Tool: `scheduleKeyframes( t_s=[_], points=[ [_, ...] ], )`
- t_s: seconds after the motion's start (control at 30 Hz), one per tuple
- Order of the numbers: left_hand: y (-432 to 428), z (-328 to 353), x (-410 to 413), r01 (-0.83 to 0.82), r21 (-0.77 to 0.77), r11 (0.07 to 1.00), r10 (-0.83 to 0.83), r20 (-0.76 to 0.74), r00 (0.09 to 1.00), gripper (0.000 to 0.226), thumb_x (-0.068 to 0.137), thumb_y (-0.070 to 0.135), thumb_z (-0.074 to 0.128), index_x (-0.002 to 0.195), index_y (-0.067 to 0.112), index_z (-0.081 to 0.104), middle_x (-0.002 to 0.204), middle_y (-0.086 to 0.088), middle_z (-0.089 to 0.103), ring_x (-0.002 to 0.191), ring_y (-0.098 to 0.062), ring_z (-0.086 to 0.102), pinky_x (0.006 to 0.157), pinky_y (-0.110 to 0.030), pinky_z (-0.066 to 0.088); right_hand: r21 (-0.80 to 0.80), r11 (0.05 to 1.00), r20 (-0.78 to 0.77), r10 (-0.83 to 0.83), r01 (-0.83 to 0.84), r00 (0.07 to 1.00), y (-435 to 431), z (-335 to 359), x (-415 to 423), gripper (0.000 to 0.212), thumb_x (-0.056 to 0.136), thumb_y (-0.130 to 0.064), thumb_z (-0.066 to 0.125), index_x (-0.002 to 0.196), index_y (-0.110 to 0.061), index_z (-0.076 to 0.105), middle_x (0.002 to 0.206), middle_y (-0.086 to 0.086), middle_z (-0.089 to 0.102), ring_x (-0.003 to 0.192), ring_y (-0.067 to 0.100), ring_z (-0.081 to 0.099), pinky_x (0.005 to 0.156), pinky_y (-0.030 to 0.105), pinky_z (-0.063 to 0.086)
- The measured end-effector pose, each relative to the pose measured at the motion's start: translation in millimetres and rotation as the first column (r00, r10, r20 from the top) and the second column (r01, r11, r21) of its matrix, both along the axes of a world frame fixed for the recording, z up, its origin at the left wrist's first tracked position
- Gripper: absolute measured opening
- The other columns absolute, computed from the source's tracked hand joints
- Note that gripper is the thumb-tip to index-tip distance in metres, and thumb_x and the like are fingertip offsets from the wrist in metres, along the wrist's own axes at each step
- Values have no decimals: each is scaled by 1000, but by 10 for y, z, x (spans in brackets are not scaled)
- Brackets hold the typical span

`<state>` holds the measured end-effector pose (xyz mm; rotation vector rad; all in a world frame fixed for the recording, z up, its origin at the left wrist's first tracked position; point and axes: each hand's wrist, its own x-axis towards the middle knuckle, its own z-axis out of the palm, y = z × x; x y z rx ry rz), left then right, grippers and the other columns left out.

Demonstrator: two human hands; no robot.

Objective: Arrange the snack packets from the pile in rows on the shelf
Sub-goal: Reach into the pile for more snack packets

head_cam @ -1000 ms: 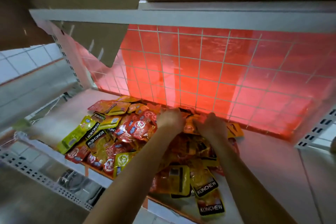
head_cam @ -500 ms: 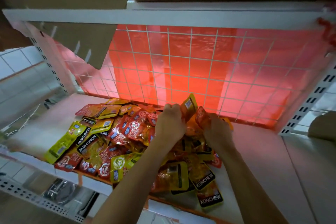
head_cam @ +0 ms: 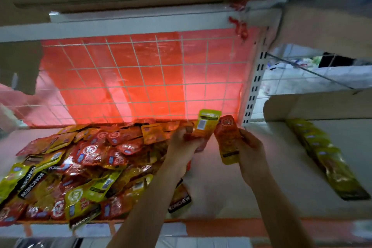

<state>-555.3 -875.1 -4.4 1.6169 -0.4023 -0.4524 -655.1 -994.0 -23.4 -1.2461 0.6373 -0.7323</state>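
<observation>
Over the shelf (head_cam: 221,191) at one o'clock, fingers of the left hand (head_cam: 181,143) grip a yellow packet (head_cam: 207,121); those of the right hand (head_cam: 251,147) grip a red packet (head_cam: 227,137). The pile (head_cam: 90,157) lies at nine o'clock.

A red-and-yellow pile (head_cam: 80,167) fills the shelf's (head_cam: 227,191) left; a yellow row (head_cam: 326,157) lies far right. I hold a yellow packet (head_cam: 205,125) and a red-topped packet (head_cam: 228,139) upright.

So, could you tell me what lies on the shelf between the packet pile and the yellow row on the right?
Head view: the shelf is bare there; the left hand and right hand hold packets over it.
</observation>
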Motion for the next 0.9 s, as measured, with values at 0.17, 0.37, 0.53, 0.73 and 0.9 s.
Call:
scheduleKeyframes(
  t_s=[0.17, 0.37, 0.53, 0.73, 0.9],
  points=[
    [-576, -67, -532, 146, -28, 989, -143, 94, 985, 50, 67, -9, 67, 57, 40, 72, 72, 21, 70, 76, 8, 63, 78, -31, 50, -22, 998, 9, -61, 61, 998, -431, 107, -769, 21, 80, 2, 54, 80, -13, 68, 59, 4, 63, 49, 22, 54, 42, 25, 44],
    [-1311, -26, -1528, 208, -145, 967, -218, -54, 974, 46, 74, -22, 55, 57, 17, 73, 67, 8, 71, 68, -7, 64, 69, -27, 53, -3, 990, 18, -141, 141, 990, -985, 164, -1851, 20, 66, -9, 59, 84, -4, 65, 64, 11, 63, 49, 23, 58, 39, 25, 46],
    [-1825, -41, -2323, 326, -199, 924, -359, -155, 920, 41, 87, -16, 39, 77, 12, 67, 78, -3, 71, 65, -16, 65, 54, -23, 52, 99, 978, 51, -190, 185, 980, -1420, 126, -2684, 39, 60, -10, 59, 99, -10, 61, 70, 9, 68, 51, 22, 63, 39, 32, 51],
    [-2280, -84, -3078, 446, -229, 865, -496, -263, 828, 33, 78, -3, 39, 86, 13, 67, 75, -5, 66, 59, -14, 63, 53, -23, 50, 200, 961, 91, -212, 191, 973, -1826, 79, -3568, 45, 88, 10, 46, 121, -19, 55, 79, 11, 67, 54, 21, 64, 39, 25, 48],
    [-2716, -169, -3537, 525, -26, 850, -525, 28, 851, 32, 62, 14, 66, 87, 33, 67, 88, 4, 72, 85, -18, 67, 80, -38, 54, 98, 969, -69, -220, 226, 973, -2024, 8, -3939, 26, 90, -22, 60, 115, -13, 62, 79, 4, 65, 53, 5, 59, 42, 17, 42]
  ],
)
